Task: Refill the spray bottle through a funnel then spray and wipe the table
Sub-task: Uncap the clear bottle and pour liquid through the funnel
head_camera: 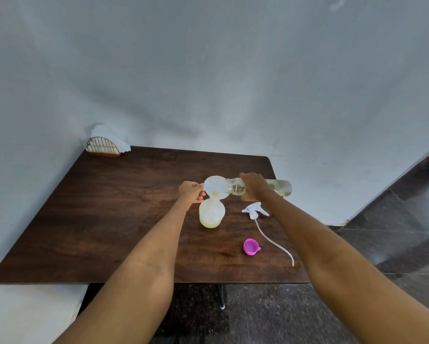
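Note:
A translucent spray bottle (211, 214) stands open on the dark wooden table (109, 219), with a little yellowish liquid at its bottom. A white funnel (214, 187) sits in its neck. My left hand (191, 191) pinches the funnel's rim on the left side. My right hand (254, 186) grips a clear refill bottle (280, 187) tipped on its side, its mouth over the funnel bowl. Yellowish liquid shows in the funnel's throat. The white spray head (254, 210) with its long dip tube lies on the table to the right of the spray bottle.
A pink cap (251, 247) lies near the table's front right. A gold wire napkin holder (103, 146) with white napkins stands at the far left corner. A white wall runs behind and left of the table; dark tiled floor lies to the right.

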Demonstrator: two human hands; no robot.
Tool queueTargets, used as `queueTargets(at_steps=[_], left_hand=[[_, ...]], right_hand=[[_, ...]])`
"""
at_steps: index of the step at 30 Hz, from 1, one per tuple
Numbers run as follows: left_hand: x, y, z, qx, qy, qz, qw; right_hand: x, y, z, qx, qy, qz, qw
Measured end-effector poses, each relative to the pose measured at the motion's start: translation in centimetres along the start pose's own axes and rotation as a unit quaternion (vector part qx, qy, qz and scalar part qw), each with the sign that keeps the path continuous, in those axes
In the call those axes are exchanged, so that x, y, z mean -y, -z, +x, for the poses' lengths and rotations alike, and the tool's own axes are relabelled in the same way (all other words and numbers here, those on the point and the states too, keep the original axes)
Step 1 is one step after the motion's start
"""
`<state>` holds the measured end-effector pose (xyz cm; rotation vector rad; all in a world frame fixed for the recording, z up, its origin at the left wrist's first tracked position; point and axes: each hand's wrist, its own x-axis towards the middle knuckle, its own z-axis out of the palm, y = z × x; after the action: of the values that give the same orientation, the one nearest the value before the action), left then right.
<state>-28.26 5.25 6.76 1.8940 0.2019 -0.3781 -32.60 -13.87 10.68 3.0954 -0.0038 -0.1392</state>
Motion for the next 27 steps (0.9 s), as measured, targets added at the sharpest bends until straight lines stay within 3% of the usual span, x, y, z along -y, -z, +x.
queueTargets(at_steps=[27], left_hand=[[-0.01, -0.05, -0.05, 0.003, 0.010, -0.012, 1.000]], right_hand=[[0.11, -0.17, 0.25, -0.006, -0.002, 0.001, 1.000]])
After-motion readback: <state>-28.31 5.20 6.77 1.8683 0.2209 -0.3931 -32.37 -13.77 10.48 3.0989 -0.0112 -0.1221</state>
